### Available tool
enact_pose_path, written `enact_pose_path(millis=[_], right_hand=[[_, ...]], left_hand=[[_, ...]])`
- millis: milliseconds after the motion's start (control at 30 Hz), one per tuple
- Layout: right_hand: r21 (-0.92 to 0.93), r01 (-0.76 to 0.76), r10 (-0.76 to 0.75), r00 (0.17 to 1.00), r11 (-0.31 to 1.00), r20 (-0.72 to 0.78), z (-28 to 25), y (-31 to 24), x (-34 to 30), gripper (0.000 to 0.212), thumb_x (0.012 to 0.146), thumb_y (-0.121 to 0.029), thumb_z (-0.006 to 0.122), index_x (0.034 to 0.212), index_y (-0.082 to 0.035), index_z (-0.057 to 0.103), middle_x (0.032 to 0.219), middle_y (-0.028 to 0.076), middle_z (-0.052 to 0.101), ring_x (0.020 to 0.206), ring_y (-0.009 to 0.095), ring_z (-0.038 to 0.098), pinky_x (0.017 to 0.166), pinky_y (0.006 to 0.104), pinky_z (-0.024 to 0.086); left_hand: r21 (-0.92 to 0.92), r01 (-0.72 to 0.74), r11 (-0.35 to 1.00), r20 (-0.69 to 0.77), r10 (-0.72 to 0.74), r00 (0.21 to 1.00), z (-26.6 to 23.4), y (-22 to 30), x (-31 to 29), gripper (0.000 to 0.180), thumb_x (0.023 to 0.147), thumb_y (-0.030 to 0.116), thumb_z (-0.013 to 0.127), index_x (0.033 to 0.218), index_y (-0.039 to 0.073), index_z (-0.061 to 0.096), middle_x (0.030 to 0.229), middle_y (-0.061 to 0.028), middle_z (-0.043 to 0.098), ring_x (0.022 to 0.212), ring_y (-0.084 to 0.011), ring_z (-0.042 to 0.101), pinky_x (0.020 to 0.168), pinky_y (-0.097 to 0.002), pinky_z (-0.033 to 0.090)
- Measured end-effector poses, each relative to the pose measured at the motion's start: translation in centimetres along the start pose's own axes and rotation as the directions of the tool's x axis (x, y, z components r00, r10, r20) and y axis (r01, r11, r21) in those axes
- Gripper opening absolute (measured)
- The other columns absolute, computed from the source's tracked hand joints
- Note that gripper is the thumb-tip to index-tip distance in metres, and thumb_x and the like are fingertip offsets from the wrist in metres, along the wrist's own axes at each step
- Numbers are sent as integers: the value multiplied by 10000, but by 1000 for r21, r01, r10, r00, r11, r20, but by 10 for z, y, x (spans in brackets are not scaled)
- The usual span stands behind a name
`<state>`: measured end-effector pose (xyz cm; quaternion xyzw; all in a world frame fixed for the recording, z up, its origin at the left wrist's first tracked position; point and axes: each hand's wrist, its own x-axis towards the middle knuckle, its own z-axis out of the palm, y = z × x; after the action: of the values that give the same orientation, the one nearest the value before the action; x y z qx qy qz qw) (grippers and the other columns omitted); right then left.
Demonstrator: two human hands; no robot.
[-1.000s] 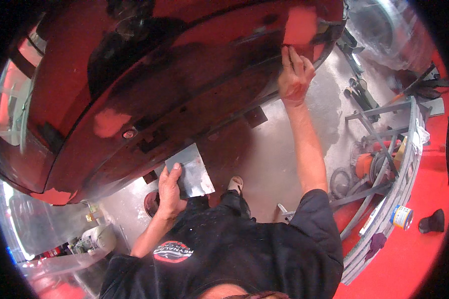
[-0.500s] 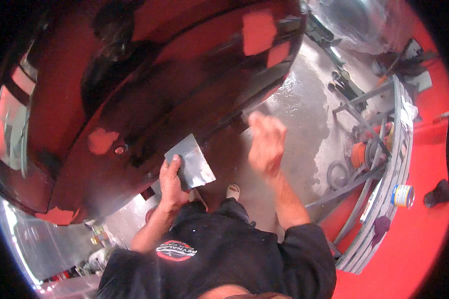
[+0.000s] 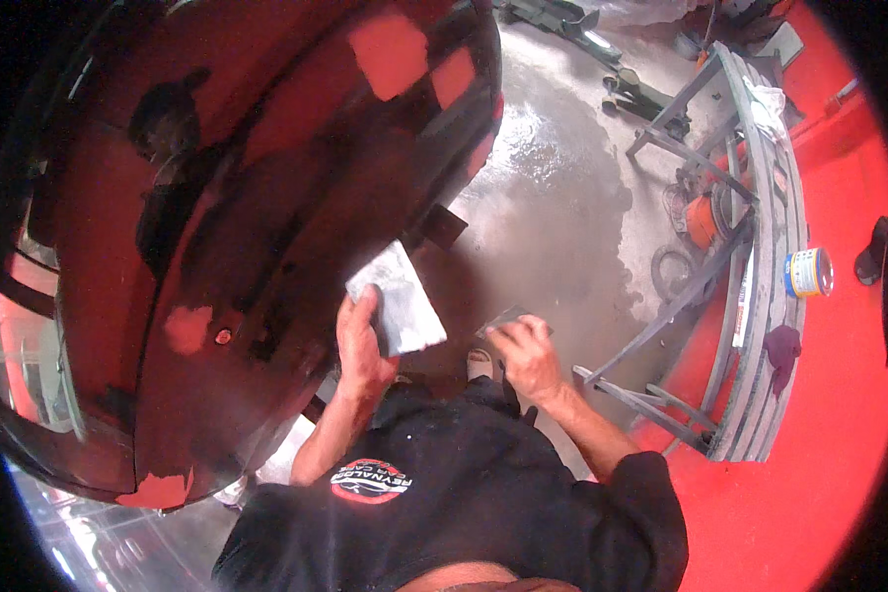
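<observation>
My left hand (image 3: pixel 367 353) is closed on a flat, pale grey rectangular plate (image 3: pixel 410 308), thumb on its upper face, with whitish smears on the surface. My right hand (image 3: pixel 533 363) pinches a small, thin, dark spreader (image 3: pixel 501 323) just right of the plate, apart from it. Part of the spreader is hidden behind my fingers. To the left of both hands curves a glossy dark red car body (image 3: pixel 296 187). Dull, lighter red patches (image 3: pixel 389 54) mark its panel, and another light patch (image 3: pixel 187 330) lies near a small round fitting (image 3: pixel 224 336).
A long slatted metal rack (image 3: pixel 757 385) runs along the right, carrying a round can (image 3: pixel 807 272), a dark purple cloth (image 3: pixel 782 355) and a white rag (image 3: pixel 766 104). Beneath it are an orange item (image 3: pixel 701 222) and a ring-shaped item (image 3: pixel 673 266). The floor (image 3: pixel 553 217) looks wet.
My right hand has come down and nearer the plate, and the spreader now shows in it. The view has shifted, so the car appears farther left. My left hand still holds the plate.
</observation>
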<state>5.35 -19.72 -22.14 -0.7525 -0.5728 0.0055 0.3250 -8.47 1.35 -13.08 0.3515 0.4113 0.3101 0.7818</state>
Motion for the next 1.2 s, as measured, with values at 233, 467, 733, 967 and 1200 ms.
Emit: enact_pose_path(millis=[233,467,733,967,1200], right_hand=[[377,-389,469,871,841,-146,-18,-43,25,411,841,53,570,1248,0,583,1056,210,658,995,393,623,899,456,521],[272,-213,269,945,938,-188,-7,-33,52,374,838,-29,657,1211,-22,621,1189,165,652,987,389,638,897,453,531],[226,-266,268,963,937,19,2,-4,66,376,868,-58,633,1236,22,633,1175,197,649,1042,399,643,896,445,528],[231,-240,256,966,943,-40,-12,36,114,374,854,-33,624,1220,46,636,1099,192,656,981,383,651,869,437,533],[386,-437,533,825,812,-188,-50,100,209,327,911,-59,544,1202,60,634,1110,238,644,1029,426,643,877,463,515]], left_hand=[[447,-414,793,121,405,906,-13,-50,31,329,990,126,619,1295,3,617,1192,-60,677,1088,-136,604,968,-301,479],[440,-42,897,294,-99,951,20,-59,17,419,909,57,604,1323,9,562,1200,-76,639,1067,-162,616,935,-312,498],[118,409,905,402,-421,813,50,-76,49,399,1062,355,437,1264,52,601,1180,-62,654,1107,-195,596,979,-370,487],[83,502,861,541,-462,703,105,-91,106,617,1088,541,260,1287,58,588,1240,-76,636,1148,-201,578,1025,-360,456],[190,148,971,657,-238,715,181,-87,173,591,1099,482,299,1450,28,443,1416,-109,523,1286,-202,493,1103,-359,390]])
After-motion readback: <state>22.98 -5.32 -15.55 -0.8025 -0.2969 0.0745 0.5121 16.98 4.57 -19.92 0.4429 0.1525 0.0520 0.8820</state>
